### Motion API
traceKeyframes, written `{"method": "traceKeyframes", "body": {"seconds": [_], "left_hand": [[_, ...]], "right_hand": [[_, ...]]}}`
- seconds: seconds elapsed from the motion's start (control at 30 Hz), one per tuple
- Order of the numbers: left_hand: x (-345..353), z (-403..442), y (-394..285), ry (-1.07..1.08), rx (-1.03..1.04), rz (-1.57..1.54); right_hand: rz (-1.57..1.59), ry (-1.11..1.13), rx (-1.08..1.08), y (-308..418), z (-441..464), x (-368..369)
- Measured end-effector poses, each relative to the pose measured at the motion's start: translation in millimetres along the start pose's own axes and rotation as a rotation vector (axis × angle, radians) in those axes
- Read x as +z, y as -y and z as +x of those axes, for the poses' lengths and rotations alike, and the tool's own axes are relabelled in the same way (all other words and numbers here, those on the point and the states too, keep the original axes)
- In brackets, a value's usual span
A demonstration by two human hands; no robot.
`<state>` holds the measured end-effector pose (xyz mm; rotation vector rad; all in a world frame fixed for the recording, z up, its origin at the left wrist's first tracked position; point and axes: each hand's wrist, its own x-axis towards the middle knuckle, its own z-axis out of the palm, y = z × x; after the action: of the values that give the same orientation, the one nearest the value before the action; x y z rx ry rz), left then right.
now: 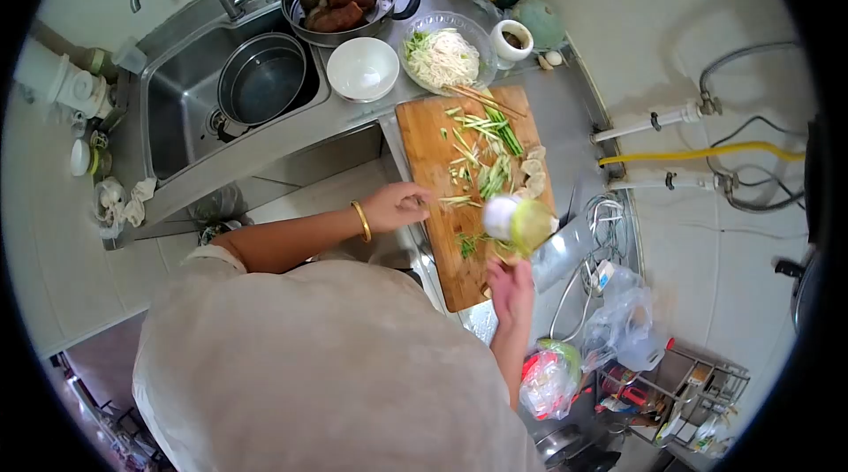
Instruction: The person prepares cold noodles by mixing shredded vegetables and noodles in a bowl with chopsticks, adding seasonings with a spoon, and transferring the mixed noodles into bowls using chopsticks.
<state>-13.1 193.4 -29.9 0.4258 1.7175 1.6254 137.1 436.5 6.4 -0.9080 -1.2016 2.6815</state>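
My left hand [397, 207], below a gold bracelet, hovers at the left edge of the wooden cutting board [424, 150]; its fingers are loosely bent and apart, with nothing in them. Over the board's lower right, my right hand [511, 291] grips a white and yellow-green container [517, 223], blurred, its exact kind unclear. Cut green and pale vegetable strips [486, 154] are scattered across the board. Round pale slices [533, 172] sit along its right side. Chopsticks [486, 101] lie across the top end. A broad knife blade [564, 253] rests right of the board.
A glass bowl of pale shreds [446, 52], a white bowl [363, 68] and a pot of sweet potatoes [340, 0] stand beyond the board. The sink [181, 105] at left holds a metal pot [262, 79]. Cables [605, 229] and plastic bags [623, 317] lie at right.
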Motion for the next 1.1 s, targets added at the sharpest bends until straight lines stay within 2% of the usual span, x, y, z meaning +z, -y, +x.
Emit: {"method": "traceKeyframes", "body": {"seconds": [0.07, 0.13, 0.23, 0.43, 0.57, 0.67, 0.77, 0.8, 0.87, 0.9, 0.97, 1.1], "left_hand": [[-13.8, 8.2, 10.4, -0.049, 0.03, -0.07], [-22.2, 13.5, 15.3, -0.15, 0.003, -0.122], [-35.5, 20.8, 12.7, -0.258, -0.026, -0.138], [-43.5, 40.3, 2.5, -0.351, -0.133, -0.133], [-44.9, 64.2, -0.6, -0.396, -0.218, -0.099], [-57.3, 79.9, -0.3, -0.353, -0.289, -0.09], [-61.2, 84.2, -8.3, -0.329, -0.297, -0.062], [-60.9, 84.0, -10.7, -0.333, -0.29, -0.048], [-60.7, 85.8, -8.3, -0.276, -0.429, -0.169], [-59.3, 87.2, -7.3, -0.248, -0.499, -0.228], [-57.4, 87.7, -15.9, -0.223, -0.516, -0.344], [-57.3, 88.5, -13.4, -0.148, -0.531, -0.711]], "right_hand": [[-0.079, 0.099, 0.145, -19.7, 42.5, 30.9], [-0.133, 0.216, 0.172, -41.4, 77.7, 61.4], [-0.192, 0.214, 0.24, -66.1, 110.5, 96.5], [-0.454, 0.256, 0.11, -96.5, 157.1, 118.5], [-0.43, 0.242, 0.008, -104.1, 167.1, 128.8], [-0.71, 0.2, 0.025, -87.9, 163.8, 143.9], [-1.112, 0.06, -0.334, -57.8, 166.7, 140.5], [-1.034, 0.04, -0.338, -48.9, 174.2, 139.6], [-0.872, -0.002, -0.346, -35.2, 196.4, 147.2], [-0.813, 0.008, -0.284, -32.8, 204.7, 153.8], [-0.688, 0.033, -0.159, -30.2, 219.2, 166.7], [-0.673, 0.08, -0.117, -32.9, 240.8, 166.1]]}}
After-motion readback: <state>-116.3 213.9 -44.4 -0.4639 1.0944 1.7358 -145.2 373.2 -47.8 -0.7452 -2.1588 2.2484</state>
